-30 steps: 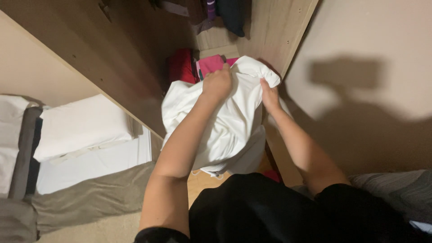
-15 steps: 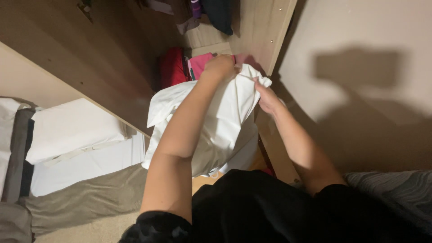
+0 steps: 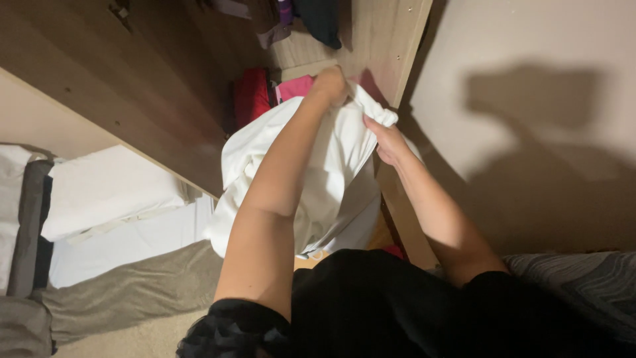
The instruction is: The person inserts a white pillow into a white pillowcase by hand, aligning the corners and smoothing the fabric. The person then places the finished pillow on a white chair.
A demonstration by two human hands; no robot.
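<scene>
Far off to the left of both hands, a white pillow lies on a white sheet, with a grey blanket bunched below it; all of this sits well apart from the fingers. Closer in, the sloping wooden wardrobe panel runs down toward the hands, its lower edge just left of the cloth.

The white garment hangs in front of the open wardrobe, most of it falling below and to the left of the fingers in loose folds. The left hand is at the very top of it, fingers curled tight and closed on a bunch of the fabric, so the cloth drops straight down from under that fist and along the forearm. Just behind those fingers, deeper in the wardrobe, are a red folded item and a pink folded item, near the knuckles but whether touching I cannot tell.

A little lower and to the right, the right hand pinches the garment's upper right edge, thumb and fingers clamped on a white fold that sticks up just above them. Right of that hand stands the wardrobe's upright side board, then the plain beige wall.
</scene>
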